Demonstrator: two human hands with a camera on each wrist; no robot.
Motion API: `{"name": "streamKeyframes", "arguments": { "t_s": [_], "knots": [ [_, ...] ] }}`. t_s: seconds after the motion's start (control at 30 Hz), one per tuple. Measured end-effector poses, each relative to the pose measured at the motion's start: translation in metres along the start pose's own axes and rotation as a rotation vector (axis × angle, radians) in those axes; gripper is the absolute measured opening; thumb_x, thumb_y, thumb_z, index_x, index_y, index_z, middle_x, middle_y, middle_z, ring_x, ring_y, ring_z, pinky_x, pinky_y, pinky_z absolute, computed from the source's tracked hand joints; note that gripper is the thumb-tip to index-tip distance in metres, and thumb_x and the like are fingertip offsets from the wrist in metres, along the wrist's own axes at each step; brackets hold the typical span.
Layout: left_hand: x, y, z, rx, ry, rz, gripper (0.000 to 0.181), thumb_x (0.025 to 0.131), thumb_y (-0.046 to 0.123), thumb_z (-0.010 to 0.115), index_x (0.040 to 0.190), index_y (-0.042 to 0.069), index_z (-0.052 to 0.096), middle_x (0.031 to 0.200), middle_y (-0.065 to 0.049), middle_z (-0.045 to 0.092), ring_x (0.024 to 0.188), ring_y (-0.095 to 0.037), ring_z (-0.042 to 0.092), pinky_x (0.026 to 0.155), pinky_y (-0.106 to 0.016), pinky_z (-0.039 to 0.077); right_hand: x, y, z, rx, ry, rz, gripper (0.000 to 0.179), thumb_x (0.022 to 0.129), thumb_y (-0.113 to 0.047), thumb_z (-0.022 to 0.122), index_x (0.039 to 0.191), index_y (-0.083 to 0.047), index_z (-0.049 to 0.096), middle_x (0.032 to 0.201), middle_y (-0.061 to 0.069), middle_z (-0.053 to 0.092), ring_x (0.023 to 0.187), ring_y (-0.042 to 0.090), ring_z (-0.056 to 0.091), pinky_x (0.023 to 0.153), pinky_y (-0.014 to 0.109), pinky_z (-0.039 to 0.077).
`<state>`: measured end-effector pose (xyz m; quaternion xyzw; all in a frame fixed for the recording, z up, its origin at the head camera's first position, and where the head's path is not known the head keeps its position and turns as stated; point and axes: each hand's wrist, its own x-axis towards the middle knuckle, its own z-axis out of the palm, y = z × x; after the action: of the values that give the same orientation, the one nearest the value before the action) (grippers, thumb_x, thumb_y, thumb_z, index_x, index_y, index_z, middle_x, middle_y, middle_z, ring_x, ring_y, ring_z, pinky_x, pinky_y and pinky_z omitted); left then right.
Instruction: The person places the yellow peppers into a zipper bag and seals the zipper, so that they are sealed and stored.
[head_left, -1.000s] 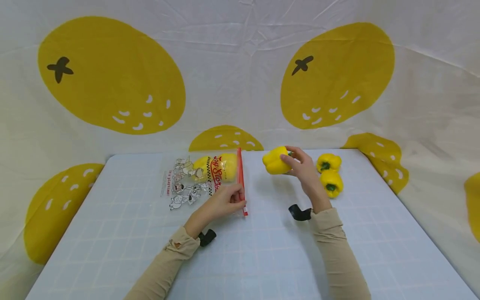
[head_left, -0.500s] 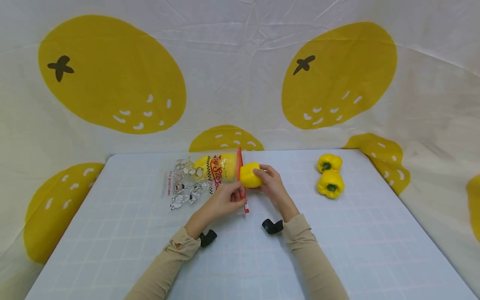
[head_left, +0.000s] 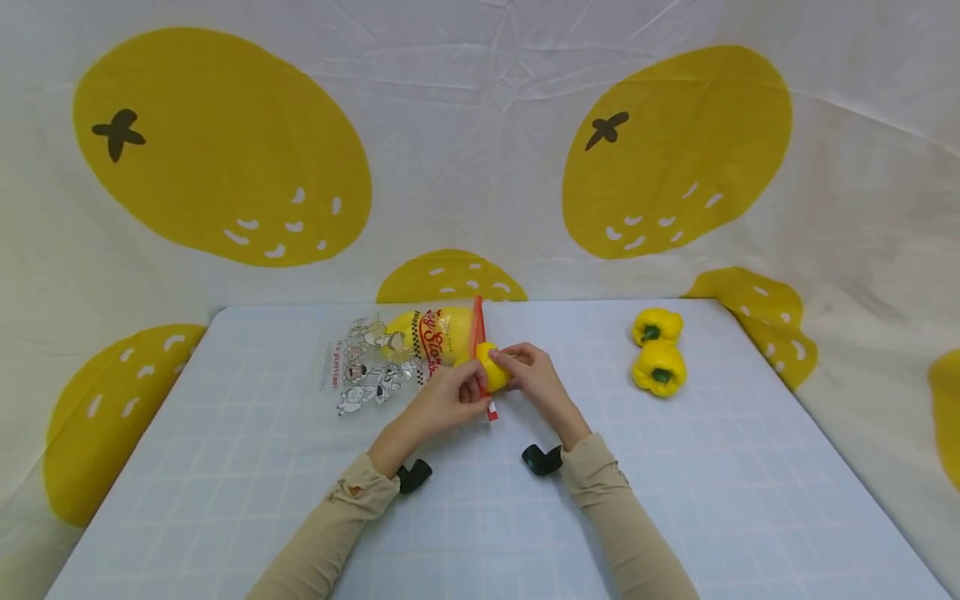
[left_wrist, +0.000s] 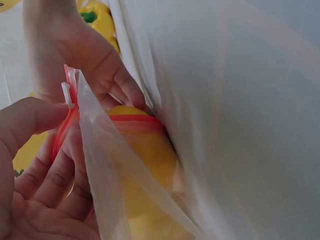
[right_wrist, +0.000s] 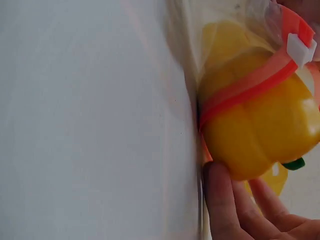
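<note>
On the table (head_left: 195, 475), right fingers (right_wrist: 221, 200) hold a half-bagged pepper (right_wrist: 265, 125).

The head camera looks forward and down from above the person's forearms (head_left: 318, 533), set far enough back to take in the left hand (head_left: 446, 396), the right hand (head_left: 542, 379), most of the table (head_left: 750, 467) and the patterned cloth (head_left: 465, 167) behind. The left wrist camera works in close, rolled so the table stands like a wall along the right of its picture; it peers past the left fingers, over the clear bag (left_wrist: 97, 160), toward the right hand. The right wrist camera is about as near, the table filling its left side, and faces the bag's mouth beyond the right fingertips. Both wrist views share the red strip (right_wrist: 250, 87) and the pepper (right_wrist: 245, 140) there; the head view catches both from above, much smaller.
</note>
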<state>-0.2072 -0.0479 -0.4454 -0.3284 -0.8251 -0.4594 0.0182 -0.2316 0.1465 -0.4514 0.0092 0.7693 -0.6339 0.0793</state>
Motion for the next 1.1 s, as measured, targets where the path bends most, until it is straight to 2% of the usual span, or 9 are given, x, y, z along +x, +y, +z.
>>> {"name": "streamKeyframes", "arguments": {
  "t_s": [0.17,0.37,0.57,0.67,0.87,1.1],
  "knots": [
    [-0.001,0.001,0.000,-0.003,-0.020,-0.017,0.019,0.084,0.005,0.075,0.094,0.008,0.059,0.072,0.005,0.056,0.063,-0.009,0.052,0.059,-0.023,0.046,-0.001,0.001,-0.003,0.067,-0.075,-0.011,0.041,0.097,-0.034,0.064,0.114,0.003,0.064,0.109,0.014,0.066,0.089,0.025,0.069,0.082,0.038,0.056],
    [-0.001,0.001,0.000,-0.001,-0.040,-0.040,0.019,0.085,0.007,0.075,0.095,0.008,0.059,0.072,0.006,0.056,0.062,-0.009,0.051,0.058,-0.023,0.046,0.002,0.008,-0.009,0.069,-0.133,-0.020,0.033,0.099,-0.025,0.061,0.111,0.005,0.067,0.100,0.012,0.068,0.087,0.028,0.066,0.081,0.036,0.057],
    [-0.002,0.001,0.000,0.010,-0.055,-0.033,0.019,0.084,0.008,0.076,0.094,0.010,0.059,0.071,0.007,0.055,0.061,-0.008,0.050,0.057,-0.023,0.045,0.006,0.018,-0.019,0.178,-0.197,0.003,0.031,0.098,-0.017,0.062,0.121,0.004,0.065,0.117,0.016,0.065,0.095,0.028,0.066,0.088,0.036,0.054],
    [-0.002,0.001,0.000,0.021,-0.058,-0.038,0.019,0.084,0.008,0.076,0.094,0.010,0.060,0.071,0.007,0.055,0.062,-0.009,0.050,0.057,-0.023,0.044,0.006,0.020,-0.021,0.164,-0.232,-0.021,0.030,0.095,-0.012,0.066,0.121,0.003,0.065,0.119,0.015,0.066,0.096,0.027,0.068,0.089,0.036,0.054],
    [-0.001,0.001,0.001,0.048,-0.074,-0.054,0.019,0.084,0.009,0.076,0.093,0.012,0.060,0.072,0.007,0.055,0.064,-0.009,0.051,0.059,-0.025,0.044,0.006,0.022,-0.020,0.056,-0.317,-0.095,0.032,0.093,-0.007,0.067,0.124,0.001,0.066,0.116,0.011,0.070,0.099,0.021,0.066,0.090,0.032,0.051],
    [-0.001,0.001,0.002,0.057,-0.075,-0.061,0.019,0.084,0.010,0.076,0.091,0.015,0.060,0.071,0.006,0.055,0.063,-0.009,0.051,0.057,-0.024,0.044,0.007,0.020,-0.019,0.008,-0.376,-0.109,0.032,0.093,-0.003,0.064,0.125,0.001,0.065,0.120,0.011,0.068,0.100,0.019,0.063,0.088,0.030,0.049]
  ]
}}
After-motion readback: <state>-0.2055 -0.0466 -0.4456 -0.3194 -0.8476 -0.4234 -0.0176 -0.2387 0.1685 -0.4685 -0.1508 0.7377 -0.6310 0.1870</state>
